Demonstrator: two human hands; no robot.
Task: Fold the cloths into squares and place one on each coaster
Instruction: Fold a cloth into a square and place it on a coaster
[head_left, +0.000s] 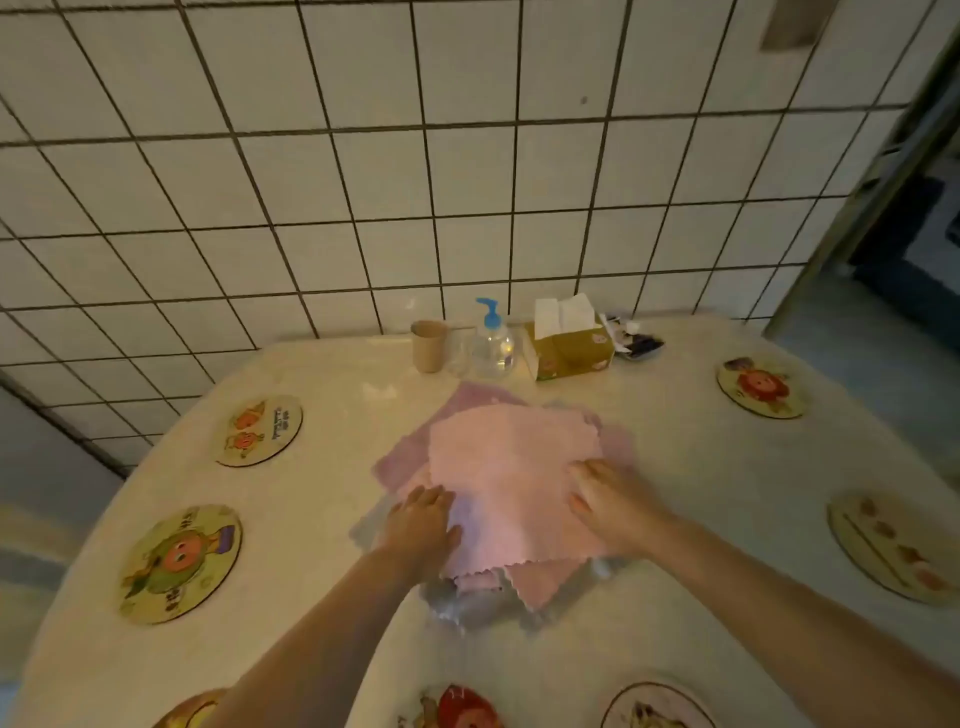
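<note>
From the head view we see a pile of cloths in the middle of the tabletop, the pink cloth on top of a purple cloth and a pale one whose edge shows at the near side; our left hand lies flat with fingers straight on the pink cloth's left edge, and our right hand presses its right side, fingers spread and holding nothing. Round coasters ring the pile, all bare: the far-left coaster, the near-left coaster, the far-right coaster and the right coaster; by the tiled wall stand a cup, a pump bottle and a tissue box.
</note>
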